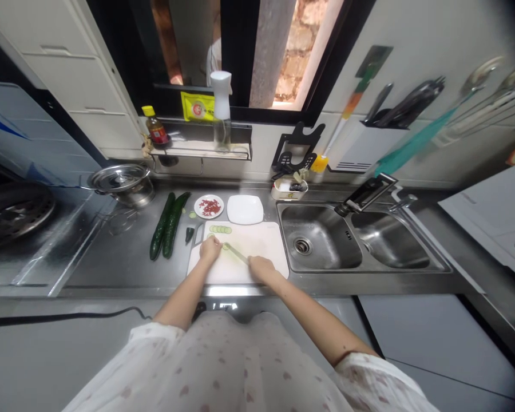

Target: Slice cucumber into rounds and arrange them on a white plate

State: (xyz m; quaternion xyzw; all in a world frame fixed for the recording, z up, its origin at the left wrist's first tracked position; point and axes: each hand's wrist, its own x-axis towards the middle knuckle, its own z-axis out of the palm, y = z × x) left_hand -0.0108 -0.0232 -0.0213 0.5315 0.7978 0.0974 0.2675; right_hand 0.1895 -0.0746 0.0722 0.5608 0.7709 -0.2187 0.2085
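My right hand is closed round the handle of a knife, whose blade points up and left over the white cutting board. At the blade's tip lies a cucumber slice. My left hand is closed over the board's left part, just left of the blade; whatever its fingers hold is too small to make out. A row of overlapping cucumber slices lies near the board's top left. Beside the board rests a dark cucumber end. Two whole cucumbers lie further left.
Behind the board stand a plate of chopped red pieces and a white square plate. A lidded steel pot is at the back left. To the right is a double sink with a faucet. Bottles stand on the wall shelf.
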